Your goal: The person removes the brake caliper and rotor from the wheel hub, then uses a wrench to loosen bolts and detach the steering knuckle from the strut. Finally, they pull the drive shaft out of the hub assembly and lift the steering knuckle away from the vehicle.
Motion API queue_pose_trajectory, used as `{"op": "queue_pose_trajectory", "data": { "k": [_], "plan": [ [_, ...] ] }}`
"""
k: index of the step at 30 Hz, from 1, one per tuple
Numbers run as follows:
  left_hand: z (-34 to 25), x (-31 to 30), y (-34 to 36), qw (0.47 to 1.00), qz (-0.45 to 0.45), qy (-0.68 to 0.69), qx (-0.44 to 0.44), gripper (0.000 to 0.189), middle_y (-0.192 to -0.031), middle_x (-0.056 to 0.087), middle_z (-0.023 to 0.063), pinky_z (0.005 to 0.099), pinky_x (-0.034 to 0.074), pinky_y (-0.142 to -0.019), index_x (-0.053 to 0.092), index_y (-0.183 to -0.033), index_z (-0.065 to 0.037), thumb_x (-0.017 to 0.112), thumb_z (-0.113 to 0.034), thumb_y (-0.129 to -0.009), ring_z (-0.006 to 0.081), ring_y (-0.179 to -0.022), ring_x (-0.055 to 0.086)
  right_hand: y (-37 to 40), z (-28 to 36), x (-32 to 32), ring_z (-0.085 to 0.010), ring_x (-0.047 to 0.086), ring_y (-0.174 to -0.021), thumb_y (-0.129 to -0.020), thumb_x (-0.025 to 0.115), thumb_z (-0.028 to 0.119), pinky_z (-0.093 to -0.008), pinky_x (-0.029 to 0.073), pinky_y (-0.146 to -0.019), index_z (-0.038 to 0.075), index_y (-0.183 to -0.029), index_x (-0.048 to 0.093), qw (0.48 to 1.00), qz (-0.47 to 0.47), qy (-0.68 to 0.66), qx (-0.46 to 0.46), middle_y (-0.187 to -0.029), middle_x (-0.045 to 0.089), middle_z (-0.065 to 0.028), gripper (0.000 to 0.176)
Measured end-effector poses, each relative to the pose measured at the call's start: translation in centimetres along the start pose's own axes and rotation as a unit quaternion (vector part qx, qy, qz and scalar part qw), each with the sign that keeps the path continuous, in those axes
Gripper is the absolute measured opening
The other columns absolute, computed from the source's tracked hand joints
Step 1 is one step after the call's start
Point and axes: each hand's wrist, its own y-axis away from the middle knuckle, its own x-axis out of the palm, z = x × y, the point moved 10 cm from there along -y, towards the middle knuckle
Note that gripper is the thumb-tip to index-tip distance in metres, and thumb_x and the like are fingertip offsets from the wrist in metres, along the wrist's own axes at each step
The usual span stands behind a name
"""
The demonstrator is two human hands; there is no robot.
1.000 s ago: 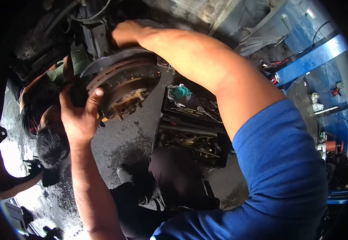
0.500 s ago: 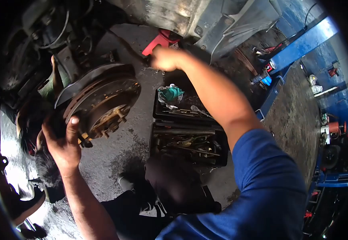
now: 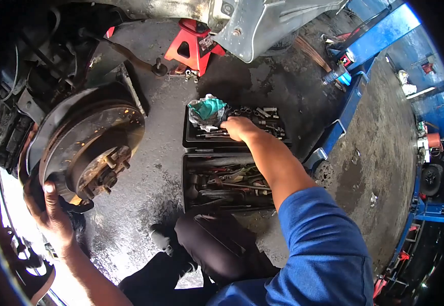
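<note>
1. We had the left hand (image 3: 54,219) curled about the lower edge of the brake disc (image 3: 102,130), the thumb lying on the rim and the fingers bent behind, partly hidden.
2. We had the right hand (image 3: 240,127) down in the upper half of the black tool case (image 3: 194,145); its fingertips were too small and covered, so we could not tell how far it was spread or whether it held anything.
3. The brake disc stood tilted at the left of the view, around the hub (image 3: 97,171) with its studs (image 3: 109,161) jutting out, a dust shield (image 3: 48,122) behind.
4. We judged the disc heavy and rigid, its face slippery if oily; the outer rim, gripped at opposite sides and clear of the studs, looked the soundest hold.
5. Just beside the right hand, a green cloth (image 3: 209,107) lay in crumpled wrapping (image 3: 198,120); we took both for soft and light, easily pinched by any fold.
6. Near it lay sockets (image 3: 269,109), seemingly hard and apt to roll, best pinched around the barrel.
7. Farther off, a red jack stand (image 3: 200,48) stood on the floor (image 3: 153,137).
</note>
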Motion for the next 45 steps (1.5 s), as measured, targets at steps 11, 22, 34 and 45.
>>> {"op": "queue_pose_trajectory", "data": {
  "k": [11,22,34,45],
  "plan": [
    [0.1,0.2,-0.1,0.999,0.018,0.038,0.029,0.061,-0.133,0.056,0.0172,0.0372,0.039,-0.107,0.044,-0.138,0.005,0.064,-0.036,-0.097,0.0243,-0.121,0.054,-0.6,-0.1,0.9,-0.0345,0.066,-0.108,-0.096,0.051,0.017,-0.0458,0.054,-0.089,0.012,-0.118,0.065,0.998,0.027,0.05,-0.039,-0.115,0.068,-0.0135,0.026],
    [0.6,-0.1,0.1,1.0,0.007,0.028,-0.01,0.065,-0.135,0.056,0.0175,0.0383,0.037,-0.109,0.041,-0.14,0.006,0.064,-0.038,-0.098,0.0251,-0.123,0.053,-0.2,-0.7,1.3,-0.0341,0.069,-0.102,-0.087,0.058,0.008,-0.0442,0.057,-0.085,0.007,-0.104,0.073,0.998,0.026,0.056,0.01,-0.107,0.072,-0.0154,0.023],
    [0.2,0.0,0.1,1.0,0.013,0.019,-0.011,0.066,-0.136,0.054,0.0181,0.0377,0.037,-0.109,0.041,-0.141,0.006,0.064,-0.038,-0.097,0.0256,-0.125,0.051,-1.6,1.6,-0.8,-0.0346,0.069,-0.103,-0.081,0.063,0.005,-0.0423,0.056,-0.084,0.007,-0.104,0.074,0.994,0.083,0.001,0.074,-0.11,0.072,-0.0154,0.026],
    [-2.1,1.1,0.5,0.998,0.014,0.054,-0.001,0.062,-0.129,0.057,0.013,0.0348,0.038,-0.105,0.045,-0.138,0.002,0.071,-0.033,-0.093,0.0206,-0.118,0.052,-3.4,7.2,0.1,-0.0323,0.066,-0.099,-0.08,0.058,0.004,-0.0434,0.053,-0.081,0.01,-0.112,0.066,0.987,0.143,0.009,-0.077,-0.11,0.069,-0.0141,0.033]
  ]
}}
